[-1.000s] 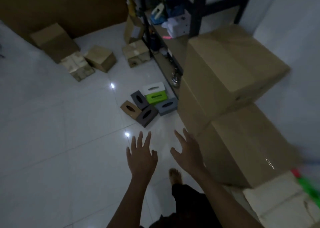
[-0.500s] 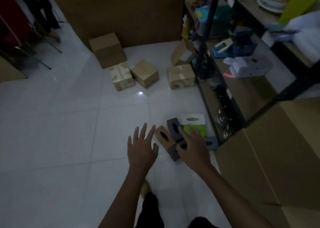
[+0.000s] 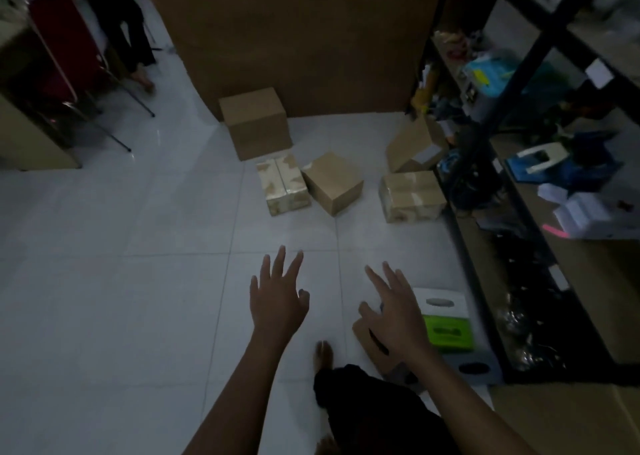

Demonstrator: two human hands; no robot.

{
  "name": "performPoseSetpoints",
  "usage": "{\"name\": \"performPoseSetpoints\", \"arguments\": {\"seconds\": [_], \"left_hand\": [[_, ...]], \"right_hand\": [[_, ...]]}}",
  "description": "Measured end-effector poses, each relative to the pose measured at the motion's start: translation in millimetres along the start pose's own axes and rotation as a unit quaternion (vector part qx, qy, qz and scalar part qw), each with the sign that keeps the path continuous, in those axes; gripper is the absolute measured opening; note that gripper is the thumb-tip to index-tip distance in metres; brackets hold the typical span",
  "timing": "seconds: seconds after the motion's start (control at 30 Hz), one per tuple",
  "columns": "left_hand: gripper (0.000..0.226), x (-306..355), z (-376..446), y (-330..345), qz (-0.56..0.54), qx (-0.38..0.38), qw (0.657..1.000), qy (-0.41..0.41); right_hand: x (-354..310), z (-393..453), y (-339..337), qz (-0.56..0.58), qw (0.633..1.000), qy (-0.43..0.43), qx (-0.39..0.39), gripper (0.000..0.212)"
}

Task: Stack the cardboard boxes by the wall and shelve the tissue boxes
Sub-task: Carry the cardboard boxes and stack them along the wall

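Only the head view here, and it's dim, so take the details loosely. Both hands are hanging out in front with fingers spread, holding nothing: the left hand point(image 3: 277, 307) is hovering over bare floor tile point(image 3: 138, 298), and the right hand point(image 3: 394, 311) is floating above the cluster of tissue boxes point(image 3: 446, 333) lying on the floor right beside the foot of the shelf unit point(image 3: 485, 281). I can make out a white one, a bright green one, a tan one partly under the right wrist and a grey one nearer the camera.

Those tissue boxes are looking light and thin-walled to me, so I'm guessing they'll dent if squeezed hard. Pinching across the short sides seems safer than pressing the slotted top.

Further out, five cardboard boxes are sitting near the brown wall point(image 3: 294, 39): a big one point(image 3: 256, 122) against it, a taped pale one point(image 3: 282, 184) touching a small plain one point(image 3: 334, 182), plus a taped one point(image 3: 410, 196) and a tilted one point(image 3: 414, 146) by the shelf. Can't tell their weight; I'd be taking them two-handed by opposite bottom edges.
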State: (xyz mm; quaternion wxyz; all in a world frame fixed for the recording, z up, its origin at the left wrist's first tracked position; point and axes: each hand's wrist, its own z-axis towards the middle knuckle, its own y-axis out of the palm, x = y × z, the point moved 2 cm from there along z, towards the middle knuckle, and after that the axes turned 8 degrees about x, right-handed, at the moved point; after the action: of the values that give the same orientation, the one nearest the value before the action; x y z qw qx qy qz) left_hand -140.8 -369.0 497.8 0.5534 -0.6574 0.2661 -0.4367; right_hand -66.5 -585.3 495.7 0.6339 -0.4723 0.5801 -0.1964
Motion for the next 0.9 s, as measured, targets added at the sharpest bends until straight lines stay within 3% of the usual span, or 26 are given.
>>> {"name": "performPoseSetpoints", "arguments": {"seconds": [0.33,0.57,0.73,0.9], "left_hand": [[0.076,-51,239,14,0.008,-0.024,1.0,0.01],[0.073,-67,404,52,0.003,-0.069,0.996,0.056],[0.072,-94,504,120,0.003,-0.088,0.992,0.091],[0.071,-124,575,253,0.001,-0.113,0.984,0.139]], "right_hand": [[-64,248,65,0.037,0.997,0.062,-0.009,0.068],[-81,379,90,0.041,0.992,0.111,0.037,0.068],[-68,447,144,0.053,0.982,0.169,0.069,0.07],[-18,513,252,0.048,0.973,0.203,0.095,0.069]]}}
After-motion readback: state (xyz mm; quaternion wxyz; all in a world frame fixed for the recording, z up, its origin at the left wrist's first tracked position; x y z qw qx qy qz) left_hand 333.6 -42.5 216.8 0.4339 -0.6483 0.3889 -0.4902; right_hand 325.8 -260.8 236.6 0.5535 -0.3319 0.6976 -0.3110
